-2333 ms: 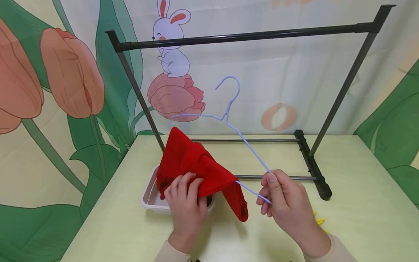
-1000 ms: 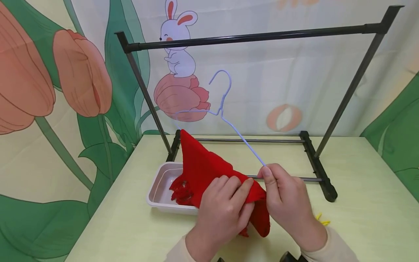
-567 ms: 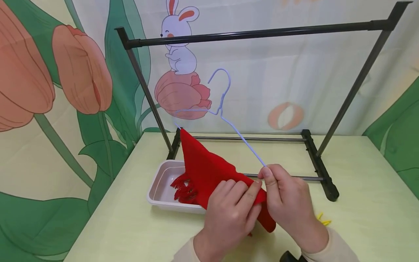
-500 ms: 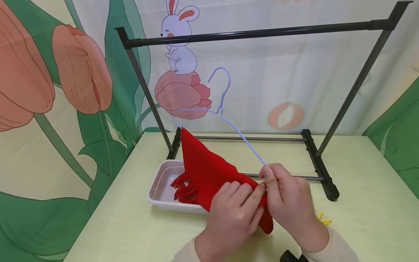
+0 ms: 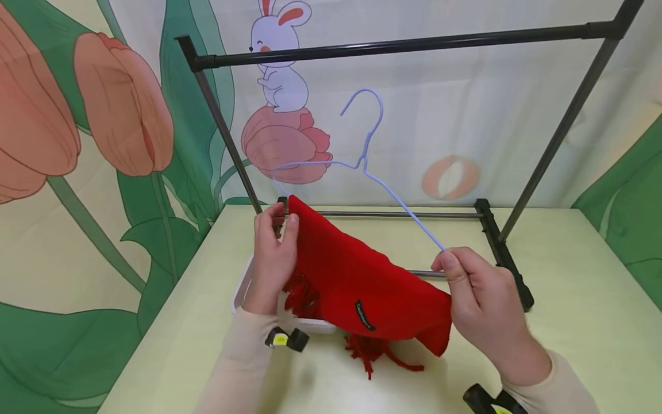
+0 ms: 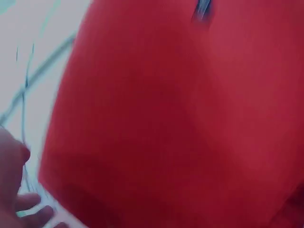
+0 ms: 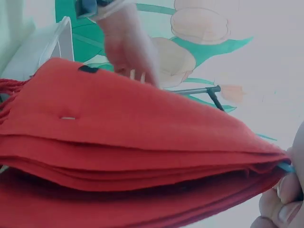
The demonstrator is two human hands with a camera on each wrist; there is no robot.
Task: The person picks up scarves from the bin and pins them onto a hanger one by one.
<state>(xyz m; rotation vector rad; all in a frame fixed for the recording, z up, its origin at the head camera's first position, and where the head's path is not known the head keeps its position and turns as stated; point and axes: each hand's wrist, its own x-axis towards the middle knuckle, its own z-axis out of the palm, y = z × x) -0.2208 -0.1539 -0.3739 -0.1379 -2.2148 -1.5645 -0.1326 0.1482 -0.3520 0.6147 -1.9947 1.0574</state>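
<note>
A red fringed scarf (image 5: pixel 362 264), folded in layers with a small black label (image 5: pixel 364 315), drapes over the lower bar of a blue wire hanger (image 5: pixel 366 155). My right hand (image 5: pixel 486 299) grips the hanger's right corner; the right wrist view shows the blue wire (image 7: pixel 286 167) emerging between fingers and cloth. Beside the scarf's upper left corner is my left hand (image 5: pixel 271 253), thumb and fingers spread. In the left wrist view its fingers (image 6: pixel 35 217) stand apart from the blurred red cloth. Most of the lower bar is hidden by the scarf.
A black rack (image 5: pixel 393 48) with a raised crossbar stands behind the hanger on the pale table (image 5: pixel 181 345). Partly under the scarf sits a white plastic tray (image 5: pixel 315 326). A printed curtain (image 5: pixel 403 115) hangs at the back.
My left hand has let go of the scarf's right part and moved left to its upper corner. The scarf now spreads wider along the bar; the right hand and hanger shifted slightly right and up.
</note>
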